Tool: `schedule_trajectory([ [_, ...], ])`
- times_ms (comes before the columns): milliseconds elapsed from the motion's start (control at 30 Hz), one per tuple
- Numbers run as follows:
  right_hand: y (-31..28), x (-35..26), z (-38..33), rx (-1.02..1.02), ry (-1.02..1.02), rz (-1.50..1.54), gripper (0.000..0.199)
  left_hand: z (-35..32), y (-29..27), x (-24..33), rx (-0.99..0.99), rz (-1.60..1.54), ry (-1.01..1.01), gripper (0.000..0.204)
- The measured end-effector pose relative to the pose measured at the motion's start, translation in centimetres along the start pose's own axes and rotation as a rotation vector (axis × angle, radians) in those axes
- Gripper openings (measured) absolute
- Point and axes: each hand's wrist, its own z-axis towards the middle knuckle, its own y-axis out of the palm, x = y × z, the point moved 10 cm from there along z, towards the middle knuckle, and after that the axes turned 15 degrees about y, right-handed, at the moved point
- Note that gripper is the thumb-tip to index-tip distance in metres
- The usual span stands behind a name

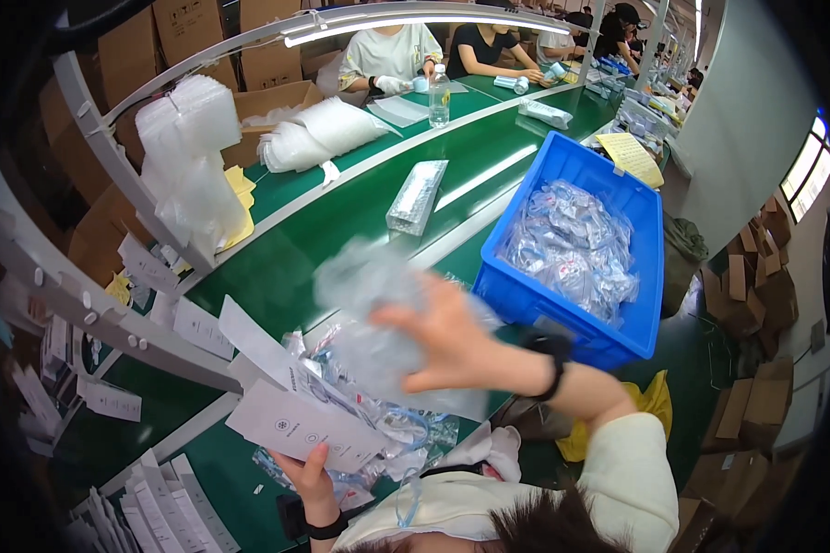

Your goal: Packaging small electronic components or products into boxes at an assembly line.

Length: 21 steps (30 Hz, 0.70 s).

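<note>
My left hand (312,481) grips a white carton (295,426) from below, its thumb on the printed front panel. The carton's top flap (260,343) stands up and open. Right of the carton, my right hand (447,339) is smeared by motion, its fingers around a crumpled, translucent bubble-wrap pouch (364,286). What the pouch contains cannot be made out. Beneath both hands lies a heap of small clear plastic packets (415,433) with blue and red bits, partly hidden by the carton and my right hand.
A blue bin (655,286) full of clear packets stands at right. A bubble-wrapped package (417,198) lies on the green conveyor (314,221). Stacked bubble bags (189,138) and a water bottle (440,97) are beyond. Flat white cartons (171,511) lie at lower left. Other people sit across the line.
</note>
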Motion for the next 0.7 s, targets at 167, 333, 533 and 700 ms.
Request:
schedule_trajectory([
  [167, 15.0, 2.2, 1.6, -0.304, 0.179, -0.025, 0.076, -0.4, -2.6, 0.8, 0.033, -0.029, 0.057, 0.076],
  [333, 14.1, 4.6, 1.7, -0.206, 0.137, -0.237, 0.076, -0.5, -2.8, 0.4, 0.042, -0.065, 0.079, 0.075],
  [533, -7.1, 10.9, -5.5, 0.297, 0.483, -0.832, 0.068, -0.3, -3.7, 0.2, 0.062, -0.025, 0.069, 0.075],
  [700, -6.8, 20.3, -10.8, 0.106, 0.777, -0.918, 0.034, 0.5, -2.6, -0.8, 0.061, -0.063, -0.002, 0.075],
])
